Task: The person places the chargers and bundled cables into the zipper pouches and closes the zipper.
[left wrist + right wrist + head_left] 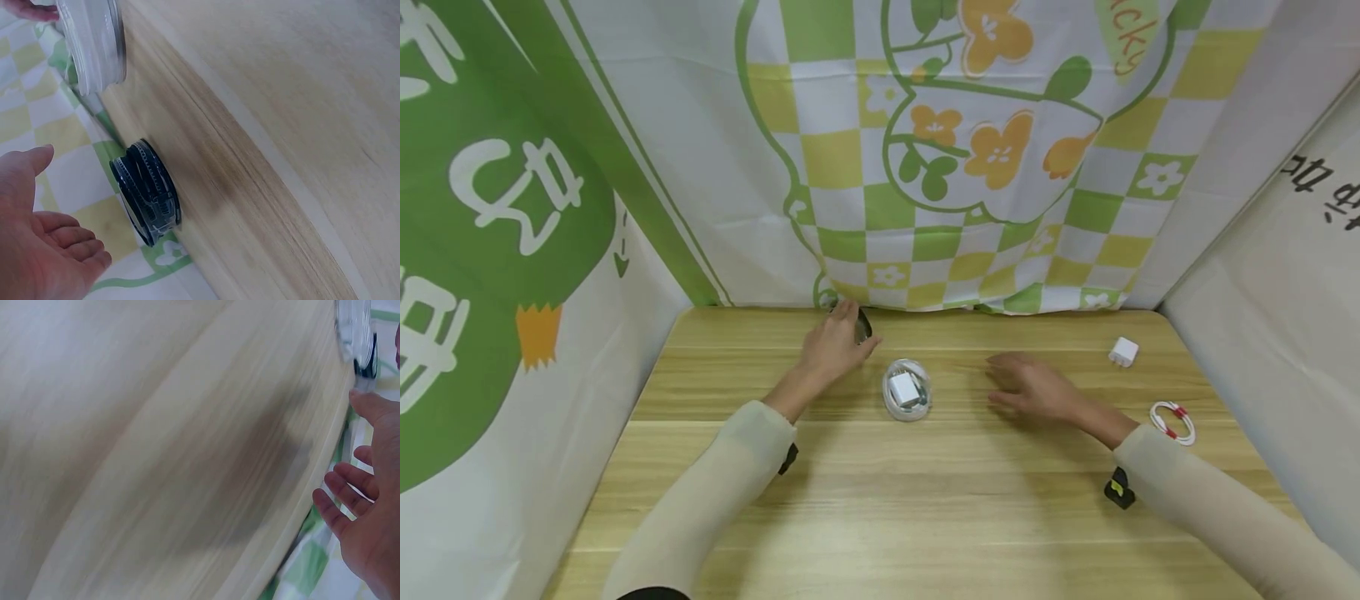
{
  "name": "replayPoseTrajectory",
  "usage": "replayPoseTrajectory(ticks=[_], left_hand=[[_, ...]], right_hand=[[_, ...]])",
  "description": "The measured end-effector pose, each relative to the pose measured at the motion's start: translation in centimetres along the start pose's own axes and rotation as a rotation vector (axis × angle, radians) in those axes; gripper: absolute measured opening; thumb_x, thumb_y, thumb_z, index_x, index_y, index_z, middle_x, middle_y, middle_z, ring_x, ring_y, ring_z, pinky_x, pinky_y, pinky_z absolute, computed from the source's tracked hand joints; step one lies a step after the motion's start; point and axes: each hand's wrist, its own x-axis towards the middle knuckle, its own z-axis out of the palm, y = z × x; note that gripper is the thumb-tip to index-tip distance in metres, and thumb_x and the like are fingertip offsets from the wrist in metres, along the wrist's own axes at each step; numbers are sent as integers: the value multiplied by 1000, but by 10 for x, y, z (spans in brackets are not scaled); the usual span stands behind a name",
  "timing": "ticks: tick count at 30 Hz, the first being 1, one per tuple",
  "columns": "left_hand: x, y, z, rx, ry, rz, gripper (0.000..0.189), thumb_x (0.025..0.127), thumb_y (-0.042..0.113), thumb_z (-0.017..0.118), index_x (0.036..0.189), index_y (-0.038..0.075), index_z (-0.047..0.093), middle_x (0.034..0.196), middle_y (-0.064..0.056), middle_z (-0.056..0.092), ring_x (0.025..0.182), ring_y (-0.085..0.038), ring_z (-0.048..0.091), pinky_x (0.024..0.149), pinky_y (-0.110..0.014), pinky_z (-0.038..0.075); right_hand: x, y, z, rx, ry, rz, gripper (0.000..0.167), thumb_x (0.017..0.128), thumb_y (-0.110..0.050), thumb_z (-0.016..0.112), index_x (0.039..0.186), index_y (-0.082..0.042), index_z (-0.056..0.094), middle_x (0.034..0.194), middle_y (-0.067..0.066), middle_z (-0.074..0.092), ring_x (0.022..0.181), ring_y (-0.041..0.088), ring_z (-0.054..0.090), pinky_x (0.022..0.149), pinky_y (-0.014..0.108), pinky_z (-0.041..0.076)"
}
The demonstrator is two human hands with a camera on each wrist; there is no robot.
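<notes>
My left hand (833, 343) is at the back edge of the table, beside a small dark round case (863, 328). The left wrist view shows that case (147, 194) with a zip-like toothed rim; the thumb and fingers are spread and apart from it. In front of it sits a round clear container (888, 407) with what looks like coiled white cable and a white charger plug (904, 389). To the right of the container, my right hand (1036, 387) hovers with relaxed fingers. Nothing lies in the right hand (369, 512) in the right wrist view.
At the table's right side are a white charger plug (1123, 352) and a coiled white cable (1171, 422) with red ties. A checked, flowered cloth (910, 242) hangs along the back edge of the wooden table (910, 508). More cloth walls stand left and right.
</notes>
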Motion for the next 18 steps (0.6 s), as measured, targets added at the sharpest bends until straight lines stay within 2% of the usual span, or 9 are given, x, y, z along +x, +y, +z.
replayPoseTrajectory(ticks=[4, 7, 14, 18], left_hand=[[4, 0, 1, -18, -15, -51, 91, 101, 52, 67, 162, -6, 33, 169, -25, 31, 157, -39, 32, 111, -55, 49], [7, 0, 2, -30, -23, -77, 96, 101, 55, 65, 163, -8, 28, 170, -27, 28, 157, -41, 31, 111, -56, 49], [15, 1, 7, -102, -41, -113, 102, 102, 53, 64, 163, -13, 16, 171, -33, 15, 160, -45, 17, 127, -55, 28], [18, 2, 9, -119, -50, -133, 103, 103, 53, 64, 163, -14, 14, 171, -33, 13, 161, -44, 14, 128, -52, 24]], right_hand=[[-11, 14, -10, -32, -11, 13, 66, 91, -28, 85, 141, 9, 62, 140, 28, 64, 130, 47, 61, 107, 60, 50], [-19, 25, -16, -56, -22, 13, 71, 90, -28, 86, 143, 10, 58, 142, 30, 62, 130, 48, 60, 107, 62, 49], [-42, 46, -35, -96, -39, 12, 77, 89, -29, 87, 146, 11, 54, 144, 32, 59, 132, 52, 56, 106, 65, 48], [-55, 54, -48, -93, -64, 37, 78, 90, -30, 86, 148, 11, 52, 147, 33, 56, 133, 54, 53, 105, 67, 47]])
